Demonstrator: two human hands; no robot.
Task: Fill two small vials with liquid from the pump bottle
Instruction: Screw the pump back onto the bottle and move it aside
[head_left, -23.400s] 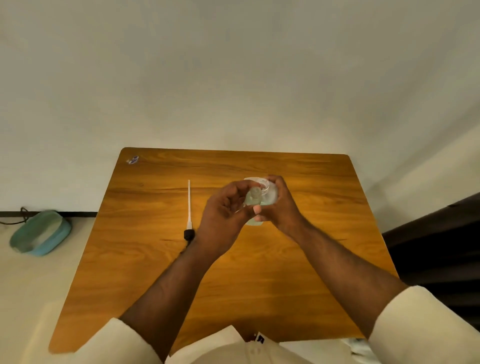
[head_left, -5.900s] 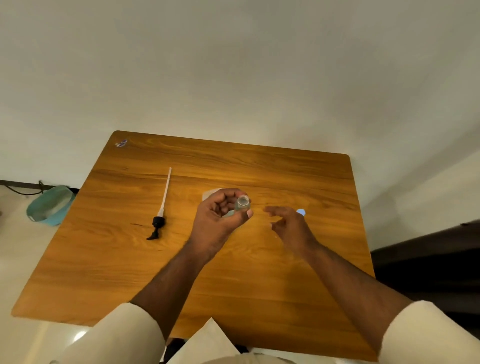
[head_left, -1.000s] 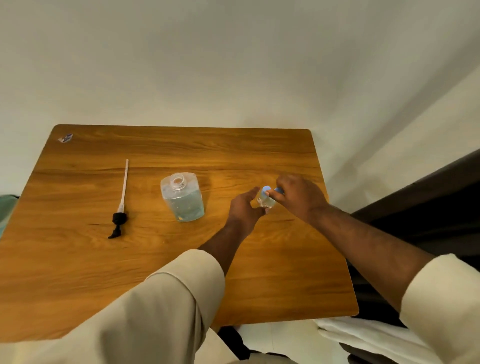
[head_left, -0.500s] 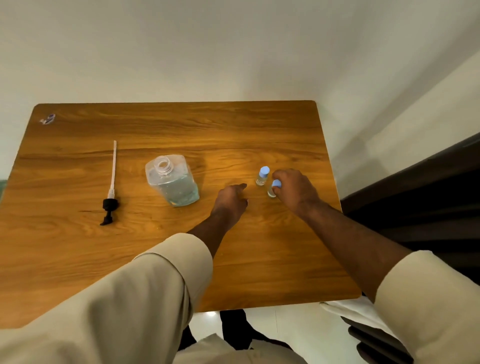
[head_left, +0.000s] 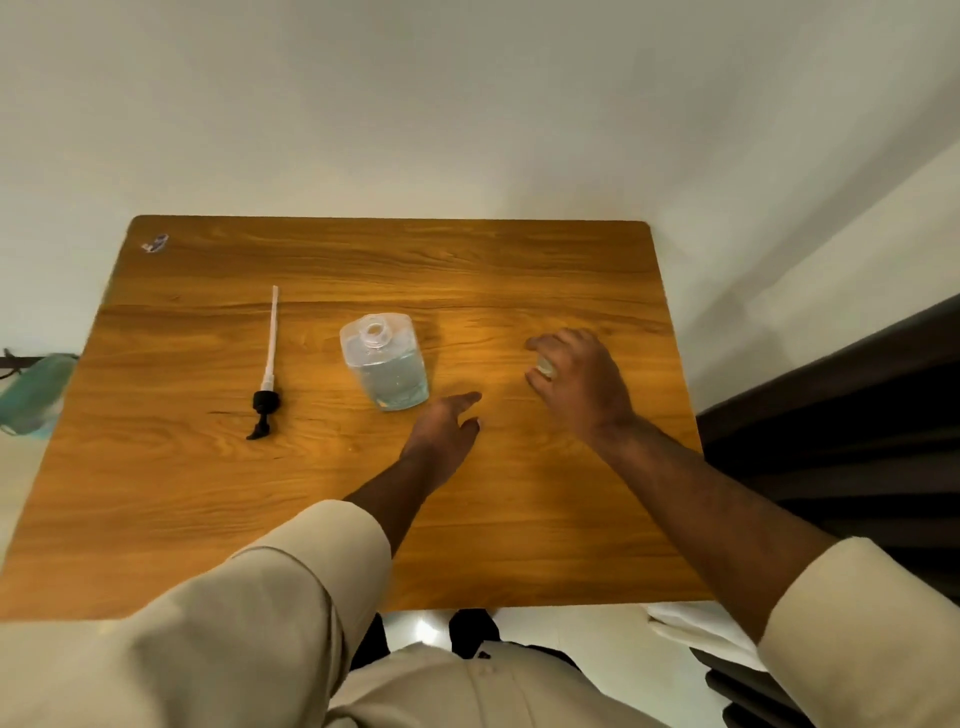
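Note:
The clear square pump bottle (head_left: 385, 366) stands open-necked at the table's centre, with pale blue liquid in its lower half. Its black pump head with a long white tube (head_left: 267, 371) lies flat to the left. My left hand (head_left: 445, 432) hovers just right of the bottle's base, fingers apart and holding nothing. My right hand (head_left: 579, 382) is curled down over a small glass vial (head_left: 545, 367), of which only a sliver shows between thumb and fingers. The second vial and both blue caps are hidden under that hand.
The wooden table (head_left: 208, 519) stands against a white wall. A small scrap (head_left: 155, 242) lies at its far left corner. A teal object (head_left: 31, 392) sits on the floor to the left, and dark furniture (head_left: 857, 441) stands to the right.
My right hand has shifted left over both vials, hiding their blue caps. My left hand has drawn back toward the bottle. The camera has swung a little to the left.

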